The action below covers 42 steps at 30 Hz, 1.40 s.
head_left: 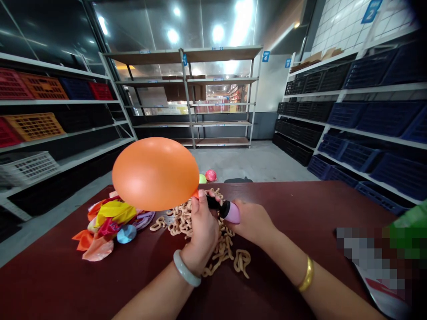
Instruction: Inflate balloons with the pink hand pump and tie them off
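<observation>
A large inflated orange balloon [155, 174] floats over the table's left half, its neck pinched in the fingers of my left hand [203, 229]. My right hand [251, 220] grips a small balloon pump [232, 212] with a lilac body and black nozzle end, which points at the balloon's neck. My fingers cover the spot where nozzle and neck come together. Under both hands lies a heap of tan, curled rubber-like loops [182, 220]. Left of the heap is a pile of limp balloons [113, 218] in yellow, orange, red, blue and purple.
The dark red table [293, 275] spans the foreground. Beyond its far edge show a pink ball-like item [211, 175] and a yellow-green one [202, 179]. Shelves with crates [395, 118] line both sides. A partly blurred flat item [376, 271] lies at right.
</observation>
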{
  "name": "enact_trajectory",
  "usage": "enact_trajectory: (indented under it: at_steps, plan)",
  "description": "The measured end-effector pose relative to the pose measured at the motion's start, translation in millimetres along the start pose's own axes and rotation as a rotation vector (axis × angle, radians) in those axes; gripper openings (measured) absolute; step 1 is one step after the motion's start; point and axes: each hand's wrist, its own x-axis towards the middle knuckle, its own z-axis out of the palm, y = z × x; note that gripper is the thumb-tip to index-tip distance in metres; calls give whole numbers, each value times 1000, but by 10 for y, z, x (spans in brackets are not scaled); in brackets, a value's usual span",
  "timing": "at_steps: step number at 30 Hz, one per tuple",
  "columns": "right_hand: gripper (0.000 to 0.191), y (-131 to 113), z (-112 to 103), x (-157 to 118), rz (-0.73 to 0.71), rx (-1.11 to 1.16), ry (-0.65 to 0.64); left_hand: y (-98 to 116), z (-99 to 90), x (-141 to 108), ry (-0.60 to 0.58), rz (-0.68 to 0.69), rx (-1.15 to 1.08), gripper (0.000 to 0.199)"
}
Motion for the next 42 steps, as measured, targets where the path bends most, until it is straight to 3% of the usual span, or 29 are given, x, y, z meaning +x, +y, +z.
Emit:
enact_trajectory:
  at_steps: [7, 12, 16, 19, 24, 28, 34, 39, 42]
  plan:
    - [32, -36, -2, -2, 18, 17, -17, 13, 6, -15, -19, -10, 28, 21]
    - [41, 41, -7, 60, 26, -3, -61, 253, -147, 326, -1, 89, 6, 22]
    - [36, 150, -16, 98, 13, -47, -86, 536, -339, 665, 81, 139, -12, 22]
    - [35, 196, -31, 100, -16, -61, -73, 634, -407, 772, 94, 147, -18, 20]
    - [33, 198, -65, 73, -21, -93, -64, 494, -352, 664, 67, 177, -34, 21]
    - [33, 137, -74, 45, -14, -97, -63, 252, -249, 457, 15, 107, -31, 21]
    - [46, 41, -40, 14, -11, 2, -76, -59, -86, 119, -35, -19, -39, 19]
    - [65, 47, -12, 0, -130, 61, -11, -83, -85, 86, -29, -50, -27, 17]
    - [65, 46, -36, -3, -184, 31, -10, -36, -110, 126, -22, -67, -40, 14]
